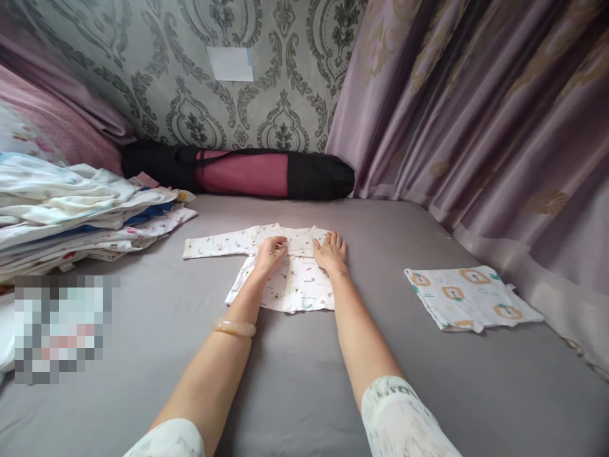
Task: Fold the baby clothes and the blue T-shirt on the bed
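Observation:
A small white baby shirt point(304, 282) with a scattered print lies flat on the grey sheet. Its left sleeve stretches out to the side, while the right one is folded across the chest. My right hand point(332, 252) rests flat with fingers spread on the shirt's right shoulder edge. Close to the middle of the chest, my left hand point(272, 254) has its fingers curled together at the end of the folded sleeve, seemingly pinching the cloth. A pale bangle point(235, 327) circles my left wrist.
To the right lies a folded white cloth point(469, 298) with orange animal prints. A heap of clothes point(76, 209) fills the left side. Against the patterned wall sits a long black and pink bag point(242, 172). Purple curtains point(457, 114) hang along the right.

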A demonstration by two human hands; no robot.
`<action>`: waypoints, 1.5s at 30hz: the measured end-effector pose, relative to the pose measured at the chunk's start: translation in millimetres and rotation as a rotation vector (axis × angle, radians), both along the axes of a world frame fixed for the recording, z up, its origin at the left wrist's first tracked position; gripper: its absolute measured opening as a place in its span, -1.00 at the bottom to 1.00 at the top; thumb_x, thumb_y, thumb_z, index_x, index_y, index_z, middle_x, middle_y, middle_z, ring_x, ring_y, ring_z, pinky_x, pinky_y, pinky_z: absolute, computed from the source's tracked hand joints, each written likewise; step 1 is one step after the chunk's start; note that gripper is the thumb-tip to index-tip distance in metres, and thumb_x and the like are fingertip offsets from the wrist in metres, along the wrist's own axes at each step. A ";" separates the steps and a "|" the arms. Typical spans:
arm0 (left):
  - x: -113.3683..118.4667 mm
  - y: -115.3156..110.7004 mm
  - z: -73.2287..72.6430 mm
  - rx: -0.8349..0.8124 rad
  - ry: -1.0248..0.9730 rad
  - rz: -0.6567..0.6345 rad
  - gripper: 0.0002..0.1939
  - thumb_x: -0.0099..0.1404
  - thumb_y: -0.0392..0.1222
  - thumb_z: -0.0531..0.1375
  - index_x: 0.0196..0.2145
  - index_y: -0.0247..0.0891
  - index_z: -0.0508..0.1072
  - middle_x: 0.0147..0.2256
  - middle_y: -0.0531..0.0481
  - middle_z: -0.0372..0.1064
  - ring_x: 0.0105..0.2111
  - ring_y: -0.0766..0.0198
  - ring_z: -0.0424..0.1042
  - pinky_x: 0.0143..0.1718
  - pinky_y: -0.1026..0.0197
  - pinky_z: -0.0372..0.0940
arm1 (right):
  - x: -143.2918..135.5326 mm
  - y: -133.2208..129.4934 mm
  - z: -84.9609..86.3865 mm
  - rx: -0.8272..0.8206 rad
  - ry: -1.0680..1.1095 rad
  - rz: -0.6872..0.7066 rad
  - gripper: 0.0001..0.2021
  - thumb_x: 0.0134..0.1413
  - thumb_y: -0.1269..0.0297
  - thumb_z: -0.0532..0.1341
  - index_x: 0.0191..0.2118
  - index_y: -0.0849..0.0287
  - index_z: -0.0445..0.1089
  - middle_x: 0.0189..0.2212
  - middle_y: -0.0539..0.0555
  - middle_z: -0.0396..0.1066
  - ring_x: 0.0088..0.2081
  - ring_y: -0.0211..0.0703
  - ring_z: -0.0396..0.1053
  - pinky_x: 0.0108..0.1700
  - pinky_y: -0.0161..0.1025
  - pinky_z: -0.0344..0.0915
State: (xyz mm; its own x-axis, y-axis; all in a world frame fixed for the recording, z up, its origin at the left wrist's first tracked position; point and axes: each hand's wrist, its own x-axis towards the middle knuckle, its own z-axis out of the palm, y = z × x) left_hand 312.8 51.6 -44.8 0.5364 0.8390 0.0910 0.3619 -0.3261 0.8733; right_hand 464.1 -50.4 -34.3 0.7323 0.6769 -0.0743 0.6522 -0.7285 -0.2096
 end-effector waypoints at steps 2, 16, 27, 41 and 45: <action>0.0 -0.3 0.5 0.016 0.026 -0.004 -0.60 0.14 -0.29 0.12 -0.06 -0.36 0.54 -0.32 -0.07 0.50 -0.32 0.21 0.46 -0.20 0.22 0.34 | 0.3 -0.5 1.7 -0.002 0.007 0.001 -0.29 0.38 0.00 -0.24 0.40 0.52 -0.15 0.42 0.29 -0.28 0.42 0.06 -0.30 0.38 0.02 -0.34; -4.0 4.4 -2.4 0.382 0.160 -0.132 -0.68 0.26 -0.18 0.10 -0.15 -0.30 0.58 -0.05 -0.18 0.46 -0.07 0.05 0.39 0.02 0.06 0.28 | -2.8 4.4 1.4 -0.001 -0.004 0.024 -0.29 0.38 0.03 -0.23 0.39 0.56 -0.15 0.42 0.32 -0.26 0.42 0.06 -0.32 0.38 -0.02 -0.38; -5.5 4.9 1.0 0.459 0.265 -0.208 -0.67 0.29 -0.21 0.03 -0.21 -0.30 0.58 -0.11 -0.17 0.51 -0.12 0.06 0.42 0.06 0.04 0.21 | -3.1 4.1 10.2 0.038 0.014 0.022 -0.32 0.39 0.05 -0.25 0.39 0.53 -0.12 0.42 0.31 -0.25 0.42 0.06 -0.31 0.38 0.00 -0.35; -17.0 12.1 18.7 0.301 0.296 -0.108 -0.65 0.25 -0.17 0.12 -0.09 -0.34 0.56 -0.11 -0.22 0.52 -0.15 0.04 0.45 0.01 0.04 0.29 | -29.2 16.1 4.9 -0.014 0.086 0.151 -0.32 0.36 -0.04 -0.25 0.43 0.27 -0.18 0.44 0.24 -0.35 0.43 0.05 -0.45 0.35 0.13 -0.53; -23.1 12.6 26.3 0.216 0.279 -0.073 -0.63 0.27 -0.12 0.13 -0.07 -0.34 0.55 -0.15 -0.21 0.53 -0.12 0.04 0.46 -0.04 0.09 0.32 | -28.9 14.7 9.3 0.005 0.108 0.142 -0.33 0.37 -0.02 -0.26 0.43 0.28 -0.18 0.44 0.24 -0.36 0.43 0.04 -0.43 0.35 0.13 -0.52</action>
State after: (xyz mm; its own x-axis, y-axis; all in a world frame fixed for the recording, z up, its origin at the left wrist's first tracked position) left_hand 289.7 64.3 -18.6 0.6234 0.7750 0.1039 0.5457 -0.5264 0.6521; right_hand 435.2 -35.7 -25.0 0.6173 0.7735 -0.1440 0.7218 -0.6296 -0.2874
